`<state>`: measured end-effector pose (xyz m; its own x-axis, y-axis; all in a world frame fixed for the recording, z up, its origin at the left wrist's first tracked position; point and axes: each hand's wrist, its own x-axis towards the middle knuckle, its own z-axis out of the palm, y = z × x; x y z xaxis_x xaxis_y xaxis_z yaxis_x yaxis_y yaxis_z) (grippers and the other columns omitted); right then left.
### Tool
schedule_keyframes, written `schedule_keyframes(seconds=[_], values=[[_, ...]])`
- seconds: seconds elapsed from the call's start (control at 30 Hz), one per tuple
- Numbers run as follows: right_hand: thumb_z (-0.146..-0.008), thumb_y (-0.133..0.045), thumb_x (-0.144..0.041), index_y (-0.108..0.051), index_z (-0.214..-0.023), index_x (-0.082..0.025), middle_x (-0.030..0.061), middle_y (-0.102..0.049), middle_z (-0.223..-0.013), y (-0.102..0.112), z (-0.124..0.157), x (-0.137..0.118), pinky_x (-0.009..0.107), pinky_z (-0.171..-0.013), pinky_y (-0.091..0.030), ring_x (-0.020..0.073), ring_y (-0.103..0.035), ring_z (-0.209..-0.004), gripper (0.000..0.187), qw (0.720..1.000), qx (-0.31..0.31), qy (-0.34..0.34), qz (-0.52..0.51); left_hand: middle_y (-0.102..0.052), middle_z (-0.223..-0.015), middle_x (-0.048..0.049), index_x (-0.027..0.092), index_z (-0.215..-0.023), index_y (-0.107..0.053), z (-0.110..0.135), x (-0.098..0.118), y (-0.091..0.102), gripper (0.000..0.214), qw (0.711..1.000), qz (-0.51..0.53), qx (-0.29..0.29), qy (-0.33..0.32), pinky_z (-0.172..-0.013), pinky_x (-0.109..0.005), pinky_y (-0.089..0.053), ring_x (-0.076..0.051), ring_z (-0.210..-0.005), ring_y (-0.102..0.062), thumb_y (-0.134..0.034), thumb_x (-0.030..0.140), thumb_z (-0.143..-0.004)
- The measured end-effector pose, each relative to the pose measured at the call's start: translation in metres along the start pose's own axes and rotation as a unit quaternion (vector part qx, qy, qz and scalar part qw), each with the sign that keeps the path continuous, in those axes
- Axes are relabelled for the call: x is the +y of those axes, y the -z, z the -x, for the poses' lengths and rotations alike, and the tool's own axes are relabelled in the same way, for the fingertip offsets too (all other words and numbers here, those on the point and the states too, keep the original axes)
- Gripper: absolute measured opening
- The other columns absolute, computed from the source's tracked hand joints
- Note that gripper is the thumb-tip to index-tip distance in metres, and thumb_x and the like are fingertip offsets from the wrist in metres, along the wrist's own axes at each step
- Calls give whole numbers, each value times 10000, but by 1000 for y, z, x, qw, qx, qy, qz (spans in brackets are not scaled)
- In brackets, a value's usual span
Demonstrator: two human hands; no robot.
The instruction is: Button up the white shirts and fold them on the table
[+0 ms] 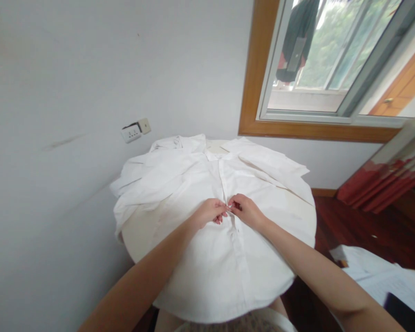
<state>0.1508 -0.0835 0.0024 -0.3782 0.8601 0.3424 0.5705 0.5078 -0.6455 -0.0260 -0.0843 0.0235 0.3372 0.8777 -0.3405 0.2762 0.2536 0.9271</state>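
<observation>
from where i'm standing, a white shirt [200, 276] is lying spread front side up across a round cream table [138, 235], and both of the person's hands are working at the middle of it. the left hand [210, 212] is pinching the shirt's front opening between its fingertips, and the right hand [246, 210] is pinching the same spot from the other side, the two sets of fingertips almost touching. whether they're gripping a button there, i can't tell; it's too small. the collar [216, 157] is lying beyond the hands, toward the wall, while the front placket [240, 258] is running from under the fingers toward the person's lap, where the hem is spreading. one sleeve [152, 177] is lying rumpled out past the left hand, and the other [276, 173] is stretching out beyond the right. both forearms are reaching in over the lower half of the shirt.
</observation>
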Motion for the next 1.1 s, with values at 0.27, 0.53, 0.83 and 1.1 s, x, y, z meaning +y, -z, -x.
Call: schedule_keyframes(seconds=[0.27, 0.53, 0.83, 1.1], values=[[-748, -595, -71, -588, -718, -173, -17, -495, -709, 3, 0, -4, 221, -620, -356, 108, -466, -651, 107, 1000, -2, 6, 18, -610, -596, 34, 141, -753, -560, 0, 0, -4, 61, 999, -26, 43, -15, -405, -172, -407, -42, -386, -468, -521, 168, -791], [-772, -619, -145, -610, -733, -174, -13, -518, -695, 6, 0, -2, 226, -602, -361, 112, -475, -630, 49, 1000, -28, -2, 9, -576, -568, 45, 146, -731, -540, -1, -2, -5, 119, 998, -30, 49, -29, -393, -167, -398, -41, -374, -458, -458, 143, -816], [-909, -479, -267, -559, -693, -180, -9, -517, -667, 9, 1, -8, 227, -609, -341, 116, -482, -645, 246, 996, -46, 6, 72, -495, -506, 51, 150, -660, -529, -2, -4, -1, 202, 998, -18, 35, -48, -387, -173, -308, -46, -391, -402, -487, 282, -806], [-945, -422, -299, -577, -784, -200, 14, -584, -766, -3, 1, -10, 232, -625, -324, 129, -530, -719, 244, 983, -35, 4, 179, -497, -559, 55, 142, -720, -549, 1, 1, -1, 141, 999, -13, 25, -33, -391, -162, -280, -35, -423, -387, -512, 270, -766]])
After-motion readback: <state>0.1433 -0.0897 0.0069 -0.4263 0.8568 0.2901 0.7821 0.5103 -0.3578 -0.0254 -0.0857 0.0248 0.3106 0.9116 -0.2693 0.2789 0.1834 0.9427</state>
